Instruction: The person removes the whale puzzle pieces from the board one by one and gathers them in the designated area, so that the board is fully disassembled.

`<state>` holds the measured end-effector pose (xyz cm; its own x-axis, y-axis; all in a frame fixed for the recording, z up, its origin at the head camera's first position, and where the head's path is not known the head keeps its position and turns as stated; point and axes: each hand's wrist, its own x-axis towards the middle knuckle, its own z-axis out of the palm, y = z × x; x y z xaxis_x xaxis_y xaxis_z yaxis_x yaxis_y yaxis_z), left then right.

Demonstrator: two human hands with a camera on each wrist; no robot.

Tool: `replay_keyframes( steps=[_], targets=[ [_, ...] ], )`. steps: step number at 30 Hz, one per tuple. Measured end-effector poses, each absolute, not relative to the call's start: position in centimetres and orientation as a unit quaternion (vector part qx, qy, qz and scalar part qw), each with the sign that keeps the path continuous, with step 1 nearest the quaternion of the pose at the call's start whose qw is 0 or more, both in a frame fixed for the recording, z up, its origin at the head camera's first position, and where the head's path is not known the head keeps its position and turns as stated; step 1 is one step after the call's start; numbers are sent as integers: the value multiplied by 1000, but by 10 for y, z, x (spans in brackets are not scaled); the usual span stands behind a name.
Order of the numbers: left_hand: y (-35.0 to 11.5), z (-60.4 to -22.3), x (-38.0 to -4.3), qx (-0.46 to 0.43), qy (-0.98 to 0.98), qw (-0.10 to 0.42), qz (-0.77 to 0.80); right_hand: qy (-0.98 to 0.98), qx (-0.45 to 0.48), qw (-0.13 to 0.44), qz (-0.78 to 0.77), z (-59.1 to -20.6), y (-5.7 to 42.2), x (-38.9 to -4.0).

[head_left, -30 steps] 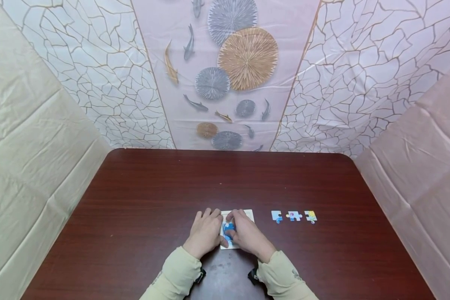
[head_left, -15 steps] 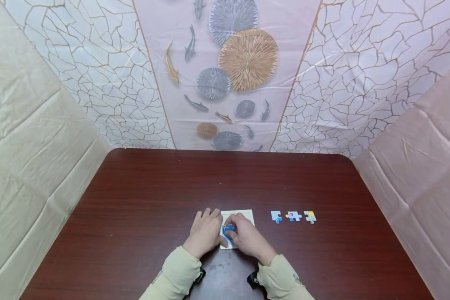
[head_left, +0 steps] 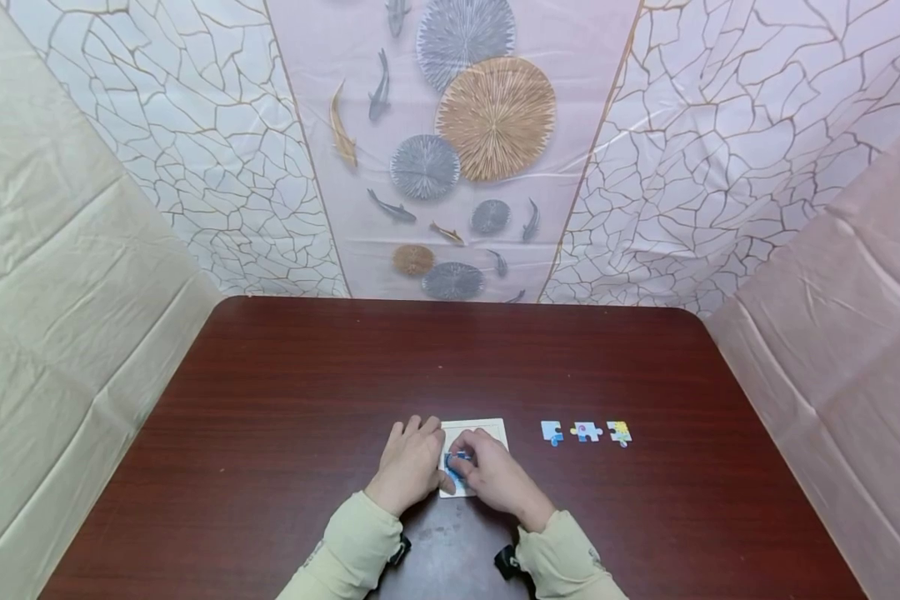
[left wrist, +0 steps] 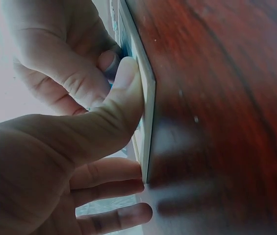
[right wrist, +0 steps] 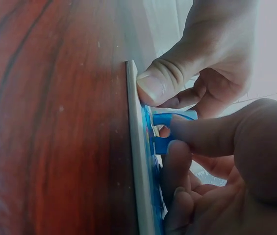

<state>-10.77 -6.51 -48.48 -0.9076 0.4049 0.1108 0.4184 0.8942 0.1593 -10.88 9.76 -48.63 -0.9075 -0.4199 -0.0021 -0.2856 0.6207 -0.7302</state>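
On the table, a small pale-rimmed jigsaw tray (head_left: 495, 427) lies flat under both hands. My left hand (head_left: 408, 462) lies along its left side, fingers extended at the edge and thumb (left wrist: 124, 73) pressing the near rim. My right hand (head_left: 498, 475) reaches over from the right and pinches a blue puzzle piece (right wrist: 163, 146) between thumb and fingers. In the right wrist view that piece stands on edge, tilted up from the tray surface. Blue printed picture (right wrist: 153, 183) shows inside the tray, partly hidden by the right hand's fingers.
Right of the tray, three loose puzzle pieces lie in a row: a light blue one (head_left: 551, 430), a pale one with a pink swirl (head_left: 587, 431) and a yellow one (head_left: 618, 432). The dark red-brown table (head_left: 307, 367) meets a patterned cloth wall (head_left: 270, 242) behind.
My right hand's fingers have curled in closer on the blue piece, shifting slightly down and tilting the piece. The left hand and the loose pieces keep their places.
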Motion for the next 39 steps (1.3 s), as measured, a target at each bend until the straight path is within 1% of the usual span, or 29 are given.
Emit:
replay_keyframes(
  steps=[6,14,19,23,26,31,36,39],
  targets=[
    [-64,-483,-109,-212,-972,39,-91,895,-172,75,-406,-487,97,-110],
    [-64,-481,-108,-214,-972,38,-90,889,-159,79,-422,-487,99,-110],
    [-63,-482,-108,-213,-972,34,-89,876,-145,93,-450,-486,108,-109],
    [-63,-483,-107,-215,-972,33,-89,867,-128,112,-468,-478,125,-107],
    [-64,-482,-106,-216,-972,34,-87,871,-108,115,-464,-467,140,-106],
    [-64,-482,-106,-218,-972,35,-85,901,-73,95,-417,-455,170,-106],
    [-65,-482,-105,-218,-972,37,-85,918,-21,93,-385,-450,199,-105],
    [-65,-482,-106,-217,-972,34,-83,922,3,80,-379,-449,212,-104]
  ],
)
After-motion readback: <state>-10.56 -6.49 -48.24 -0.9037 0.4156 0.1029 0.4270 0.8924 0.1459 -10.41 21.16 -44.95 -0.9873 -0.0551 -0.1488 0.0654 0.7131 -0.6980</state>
